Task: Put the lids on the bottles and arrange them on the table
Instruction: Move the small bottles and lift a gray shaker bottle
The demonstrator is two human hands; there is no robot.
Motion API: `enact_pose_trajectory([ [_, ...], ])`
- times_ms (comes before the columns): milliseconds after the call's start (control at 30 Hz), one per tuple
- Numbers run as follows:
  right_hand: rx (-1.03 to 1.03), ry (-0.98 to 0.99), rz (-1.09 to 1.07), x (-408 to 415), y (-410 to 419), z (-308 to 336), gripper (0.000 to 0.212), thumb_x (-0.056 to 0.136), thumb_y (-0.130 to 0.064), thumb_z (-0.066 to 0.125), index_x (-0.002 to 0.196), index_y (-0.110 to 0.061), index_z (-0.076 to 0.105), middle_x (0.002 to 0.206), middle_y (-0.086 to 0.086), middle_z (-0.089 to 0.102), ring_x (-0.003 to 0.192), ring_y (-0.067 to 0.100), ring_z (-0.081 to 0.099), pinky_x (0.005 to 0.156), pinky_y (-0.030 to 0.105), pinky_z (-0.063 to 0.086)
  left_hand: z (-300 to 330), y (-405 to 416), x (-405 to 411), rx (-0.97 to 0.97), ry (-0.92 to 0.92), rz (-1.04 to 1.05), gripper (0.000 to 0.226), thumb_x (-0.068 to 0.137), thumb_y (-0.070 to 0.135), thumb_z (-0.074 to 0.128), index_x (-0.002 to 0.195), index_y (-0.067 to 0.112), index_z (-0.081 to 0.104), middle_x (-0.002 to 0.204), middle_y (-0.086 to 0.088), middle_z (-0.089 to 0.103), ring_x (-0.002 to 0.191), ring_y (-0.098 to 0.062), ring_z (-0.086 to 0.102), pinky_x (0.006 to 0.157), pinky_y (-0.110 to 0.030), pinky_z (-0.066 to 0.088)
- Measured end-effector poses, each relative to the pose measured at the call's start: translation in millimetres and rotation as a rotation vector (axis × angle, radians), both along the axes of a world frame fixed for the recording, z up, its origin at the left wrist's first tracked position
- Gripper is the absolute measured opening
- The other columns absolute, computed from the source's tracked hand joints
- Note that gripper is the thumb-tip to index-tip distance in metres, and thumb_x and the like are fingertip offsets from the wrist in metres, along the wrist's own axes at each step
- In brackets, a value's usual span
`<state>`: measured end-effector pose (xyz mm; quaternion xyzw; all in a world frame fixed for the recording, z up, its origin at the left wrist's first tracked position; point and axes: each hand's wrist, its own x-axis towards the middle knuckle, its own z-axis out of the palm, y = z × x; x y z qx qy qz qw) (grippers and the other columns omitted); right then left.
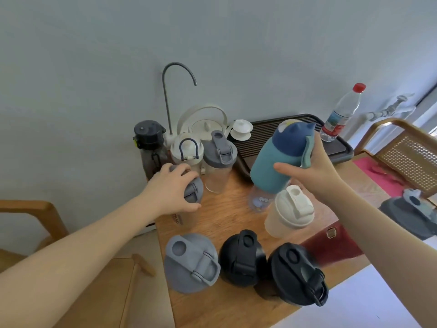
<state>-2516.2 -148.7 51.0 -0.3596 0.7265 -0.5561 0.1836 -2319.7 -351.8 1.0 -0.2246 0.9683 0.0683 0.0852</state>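
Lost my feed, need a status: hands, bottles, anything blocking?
Left hand gripping grey lid on a bottle. Right hand holding teal bottle, lidded, lifted. White shaker stands directly beneath.

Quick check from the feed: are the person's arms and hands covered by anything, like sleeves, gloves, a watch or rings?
Nothing visible. Both forearms are bare to the frame edge, with no sleeves. The left hand and right hand wear no gloves, and no watch, bracelet or rings show.
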Motion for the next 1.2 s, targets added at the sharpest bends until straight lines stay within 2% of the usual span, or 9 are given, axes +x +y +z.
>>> enact_pose_trajectory([
  [100, -0.032, 0.021, -0.02, -2.5, 1.0, 11.0, 0.065, 0.071, 0.003, 0.072, 0.119, -0.025, 0.038, 0.105, -0.016, 0.056, 0.094, -0.008, 0.059, 0.079, 0.016, 0.052, 7.1, 9.3, 1.6, -0.088, 0.09, -0.078, 0.079, 0.072, 0.071, 0.041, 0.137, 0.026, 0.036, 0.152, -0.001, 0.024, 0.14, -0.03, 0.011, 0.113, -0.047, 0.016],
  [167, -0.049, 0.036, -0.042, -4.8, 6.2, 22.2, 0.065, 0.071, 0.004, 0.072, 0.119, -0.024, 0.037, 0.105, -0.016, 0.056, 0.091, -0.012, 0.059, 0.076, 0.013, 0.052, 23.1, 19.6, -2.7, -0.067, 0.223, -0.175, 0.08, 0.069, 0.07, 0.028, 0.131, 0.024, 0.044, 0.143, -0.001, 0.039, 0.134, -0.025, 0.028, 0.107, -0.041, 0.028],
  [267, -0.052, 0.097, -0.121, -11.0, 22.4, 37.2, 0.07, 0.066, -0.007, 0.079, 0.118, -0.027, 0.037, 0.109, -0.014, 0.055, 0.103, 0.0, 0.057, 0.087, 0.023, 0.051, 44.5, 38.2, -24.7, 0.117, 0.344, -0.321, 0.058, 0.08, 0.057, 0.039, 0.126, 0.024, 0.049, 0.126, 0.005, 0.054, 0.115, -0.014, 0.048, 0.088, -0.025, 0.037],
  [367, -0.019, 0.144, -0.175, -25.4, 44.0, 48.3, 0.068, 0.068, -0.006, 0.079, 0.117, -0.026, 0.036, 0.107, -0.016, 0.054, 0.099, -0.003, 0.057, 0.088, 0.026, 0.049, 50.1, 61.0, -62.3, 0.222, 0.339, -0.392, 0.043, 0.087, 0.039, 0.052, 0.127, 0.026, 0.047, 0.127, 0.008, 0.052, 0.115, -0.011, 0.048, 0.089, -0.024, 0.04],
  [533, 0.065, 0.239, -0.168, -82.8, 87.3, 65.7, 0.067, 0.071, -0.006, 0.076, 0.122, -0.021, 0.036, 0.114, -0.005, 0.053, 0.1, 0.008, 0.055, 0.082, 0.019, 0.047, 31.3, 97.0, -128.0, 0.188, 0.317, -0.39, 0.058, 0.083, 0.041, 0.056, 0.134, 0.024, 0.036, 0.135, 0.002, 0.041, 0.117, -0.018, 0.045, 0.096, -0.038, 0.043],
  [667, 0.167, 0.251, -0.034, -154.1, 96.5, 64.6, 0.062, 0.073, -0.005, 0.074, 0.116, -0.026, 0.035, 0.101, -0.02, 0.052, 0.089, -0.01, 0.053, 0.071, 0.004, 0.048, 21.8, 116.9, -167.1, 0.158, 0.303, -0.268, 0.063, 0.081, 0.047, 0.058, 0.135, 0.023, 0.036, 0.136, 0.0, 0.04, 0.123, -0.02, 0.038, 0.1, -0.037, 0.039],
  [900, 0.548, 0.197, 0.352, -259.0, 114.0, -26.1, 0.09, 0.067, -0.006, 0.08, 0.137, -0.013, 0.023, 0.127, 0.009, 0.051, 0.115, 0.024, 0.053, 0.099, 0.044, 0.046, -6.3, 151.2, -180.7, -0.096, -0.02, -0.127, 0.057, 0.083, 0.05, 0.048, 0.133, 0.024, 0.041, 0.148, -0.001, 0.032, 0.133, -0.022, 0.031, 0.105, -0.038, 0.035],
  [1067, 0.614, 0.184, 0.385, -280.5, 123.9, -94.9, 0.07, 0.065, -0.009, 0.082, 0.112, -0.02, 0.031, 0.085, -0.005, 0.053, 0.075, 0.013, 0.054, 0.059, 0.017, 0.046, 9.7, 177.8, -191.2, -0.011, 0.198, -0.011, 0.053, 0.081, 0.046, 0.045, 0.126, 0.018, 0.052, 0.137, -0.004, 0.048, 0.124, -0.025, 0.044, 0.099, -0.04, 0.042],
  [1200, 0.545, 0.177, 0.316, -285.9, 132.8, -135.8, 0.079, 0.064, -0.009, 0.083, 0.125, -0.013, 0.032, 0.102, 0.001, 0.053, 0.09, 0.018, 0.053, 0.065, 0.019, 0.041, 21.4, 187.9, -208.0, -0.036, 0.251, -0.034, 0.042, 0.085, 0.034, 0.059, 0.123, 0.016, 0.054, 0.131, -0.004, 0.052, 0.118, -0.024, 0.049, 0.094, -0.042, 0.045],
])
